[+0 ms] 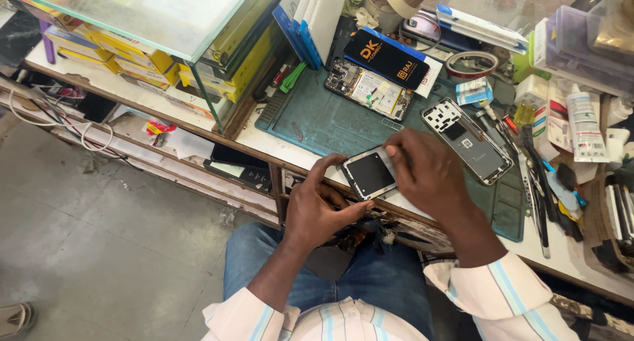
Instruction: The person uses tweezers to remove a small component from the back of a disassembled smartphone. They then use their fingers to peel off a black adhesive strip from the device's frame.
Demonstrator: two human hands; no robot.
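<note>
At the centre of the frame, the left hand [321, 209] pinches the lower edge of a phone screen panel [370, 174] at the bench edge. The right hand [426, 176] curls over it, fingertips pressing its top edge. The panel looks thin, light and fragile — best held by its edges, not the glass face.

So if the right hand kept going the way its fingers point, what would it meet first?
Probably the opened phone lying circuit-side up on the green mat; the right hand points up-left over the phone panel, though depth is unclear.
</note>
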